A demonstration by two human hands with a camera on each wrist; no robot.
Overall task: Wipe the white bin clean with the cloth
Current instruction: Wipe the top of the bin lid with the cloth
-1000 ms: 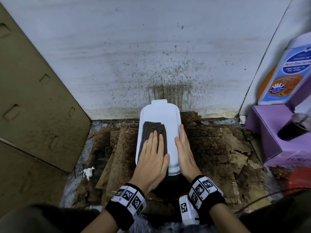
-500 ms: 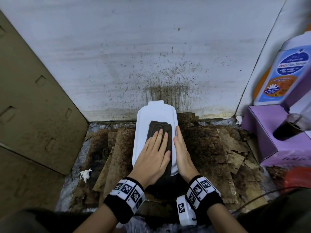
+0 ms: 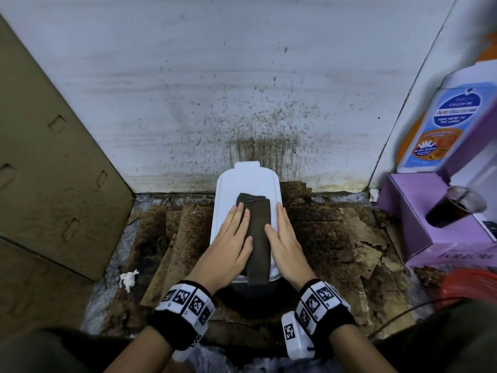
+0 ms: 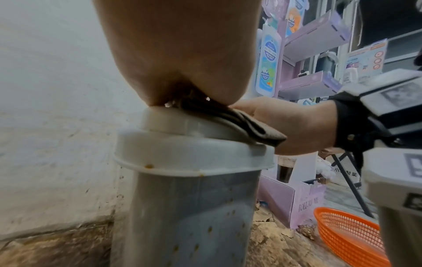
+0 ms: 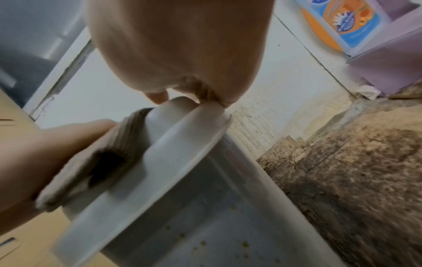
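Note:
The white bin (image 3: 247,184) stands against the stained wall, its lid facing up. Its grey speckled body (image 4: 194,216) shows in the left wrist view. A folded dark brown cloth (image 3: 256,232) lies lengthwise on the lid, its near end hanging over the front edge. My left hand (image 3: 231,238) lies flat on the lid's left half, fingers straight and overlapping the cloth's left edge. My right hand (image 3: 285,238) lies flat along the lid's right side, thumb touching the cloth's right edge. In the right wrist view the cloth (image 5: 109,157) sits between the lid (image 5: 160,162) and my left hand (image 5: 34,153).
Soiled, flaking cardboard (image 3: 336,238) covers the floor around the bin. A brown cardboard panel (image 3: 53,157) leans at the left. At the right stands a purple box (image 3: 419,232) with a dark drink cup (image 3: 454,205). An orange basket (image 4: 349,234) sits near it, and a white tissue (image 3: 128,278) lies left.
The cloth has slid right across the lid. My left hand has come off its top to its left edge. My right hand has moved from the lid's side onto the lid.

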